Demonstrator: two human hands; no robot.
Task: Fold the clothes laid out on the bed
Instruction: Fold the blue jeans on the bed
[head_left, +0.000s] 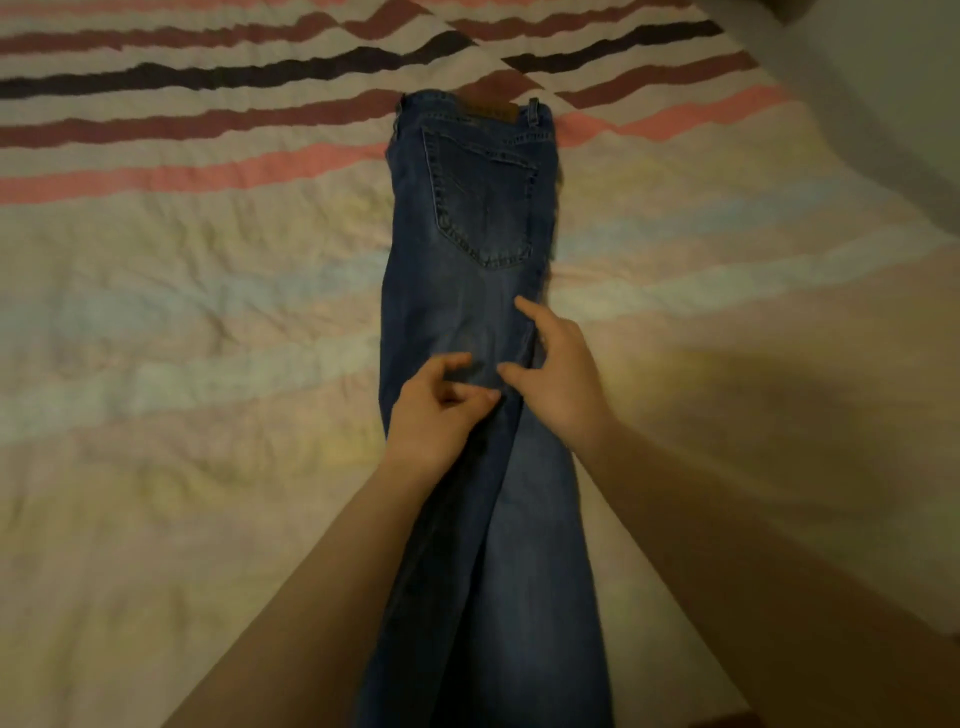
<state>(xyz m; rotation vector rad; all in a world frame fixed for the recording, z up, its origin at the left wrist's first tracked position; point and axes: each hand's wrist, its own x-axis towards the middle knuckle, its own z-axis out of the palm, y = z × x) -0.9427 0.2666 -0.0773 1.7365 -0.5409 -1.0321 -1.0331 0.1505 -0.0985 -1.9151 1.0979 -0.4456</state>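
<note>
A pair of blue jeans (467, 223) lies lengthwise down the middle of the bed, folded in half along its length, waistband at the far end and back pocket facing up. The legs run toward me and pass out of the bottom of the frame. My left hand (434, 410) hovers over the thigh area with its fingers loosely curled, holding nothing. My right hand (556, 374) lies just right of it, fingers spread and relaxed, fingertips touching the denim near the right edge of the jeans.
The bedspread (182, 312) is wrinkled, with pastel bands and dark red, black and pink stripes at the far end. A pale wall or furniture edge (883, 78) rises at the upper right. The bed's near edge shows at bottom right.
</note>
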